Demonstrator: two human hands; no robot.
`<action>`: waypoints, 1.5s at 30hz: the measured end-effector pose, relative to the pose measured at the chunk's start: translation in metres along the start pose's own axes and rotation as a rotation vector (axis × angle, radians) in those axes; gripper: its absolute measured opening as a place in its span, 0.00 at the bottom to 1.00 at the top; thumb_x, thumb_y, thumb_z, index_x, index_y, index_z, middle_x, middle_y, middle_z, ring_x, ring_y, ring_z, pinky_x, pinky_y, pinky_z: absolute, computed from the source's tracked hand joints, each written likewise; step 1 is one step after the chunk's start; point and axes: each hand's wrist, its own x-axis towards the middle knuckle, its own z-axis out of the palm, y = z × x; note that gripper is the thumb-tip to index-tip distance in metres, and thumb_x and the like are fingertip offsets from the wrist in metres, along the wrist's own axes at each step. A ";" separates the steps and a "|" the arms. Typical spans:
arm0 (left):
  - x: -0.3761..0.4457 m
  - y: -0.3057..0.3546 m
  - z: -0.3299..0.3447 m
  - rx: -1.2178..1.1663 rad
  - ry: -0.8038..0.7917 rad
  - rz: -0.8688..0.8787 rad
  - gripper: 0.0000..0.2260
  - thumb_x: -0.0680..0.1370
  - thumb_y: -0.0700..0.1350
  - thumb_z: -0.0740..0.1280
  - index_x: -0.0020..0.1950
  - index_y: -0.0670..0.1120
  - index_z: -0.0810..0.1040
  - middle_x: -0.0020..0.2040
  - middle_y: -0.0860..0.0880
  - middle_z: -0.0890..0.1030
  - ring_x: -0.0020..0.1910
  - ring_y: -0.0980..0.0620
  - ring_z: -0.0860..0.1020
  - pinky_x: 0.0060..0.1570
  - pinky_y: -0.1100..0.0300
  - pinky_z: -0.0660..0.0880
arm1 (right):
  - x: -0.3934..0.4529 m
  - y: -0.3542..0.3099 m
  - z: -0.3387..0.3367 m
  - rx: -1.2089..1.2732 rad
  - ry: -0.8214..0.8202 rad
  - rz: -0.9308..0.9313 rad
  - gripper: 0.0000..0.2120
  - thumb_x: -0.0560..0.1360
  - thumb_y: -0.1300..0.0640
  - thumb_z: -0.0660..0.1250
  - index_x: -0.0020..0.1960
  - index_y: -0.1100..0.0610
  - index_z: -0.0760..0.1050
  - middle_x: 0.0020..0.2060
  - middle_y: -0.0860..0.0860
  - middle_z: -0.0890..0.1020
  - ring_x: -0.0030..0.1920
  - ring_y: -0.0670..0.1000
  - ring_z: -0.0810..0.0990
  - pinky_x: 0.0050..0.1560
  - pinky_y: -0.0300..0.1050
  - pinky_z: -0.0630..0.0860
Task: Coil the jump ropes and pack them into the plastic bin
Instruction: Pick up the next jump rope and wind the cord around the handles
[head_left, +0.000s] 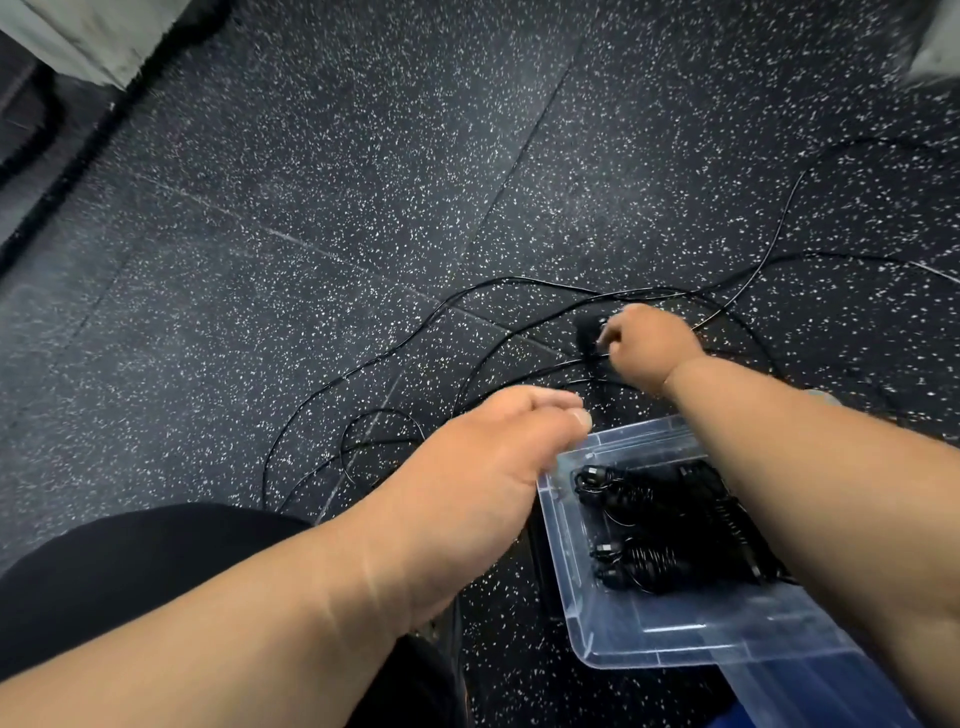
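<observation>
Thin black jump ropes (395, 353) lie in loose tangled loops on the speckled floor. My right hand (647, 345) is stretched out over them, fingers closed around a black rope handle (589, 332). My left hand (498, 457) hovers nearer to me, fingers bunched together, just left of the bin's far corner; whether it pinches a rope I cannot tell. A clear plastic bin (587, 561) sits at lower right, under my right forearm. Inside it lie coiled black jump ropes (670, 525) with their handles.
The floor is dark rubber matting with white flecks and visible seams. A pale wall base (88, 41) and a black edge strip run along the upper left. My dark-clothed knee (130, 582) fills the lower left.
</observation>
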 end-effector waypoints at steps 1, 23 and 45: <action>-0.001 0.004 -0.001 0.065 0.018 0.035 0.15 0.78 0.59 0.68 0.64 0.63 0.80 0.60 0.61 0.83 0.52 0.64 0.82 0.59 0.63 0.79 | -0.012 -0.015 -0.008 0.035 0.043 -0.066 0.12 0.79 0.60 0.63 0.48 0.48 0.84 0.51 0.49 0.81 0.48 0.54 0.81 0.48 0.44 0.73; -0.093 -0.021 -0.070 0.366 0.623 0.420 0.09 0.86 0.46 0.59 0.52 0.54 0.78 0.45 0.52 0.81 0.43 0.49 0.80 0.39 0.54 0.74 | -0.289 -0.131 -0.166 0.390 0.486 -0.075 0.04 0.79 0.56 0.67 0.47 0.48 0.77 0.37 0.43 0.80 0.36 0.43 0.77 0.41 0.46 0.73; -0.174 -0.080 -0.034 0.174 0.093 0.684 0.14 0.83 0.50 0.70 0.68 0.60 0.76 0.33 0.55 0.75 0.32 0.54 0.71 0.32 0.59 0.69 | -0.416 -0.235 -0.193 0.596 0.590 -0.143 0.09 0.81 0.54 0.69 0.44 0.52 0.82 0.37 0.49 0.87 0.33 0.45 0.80 0.37 0.44 0.77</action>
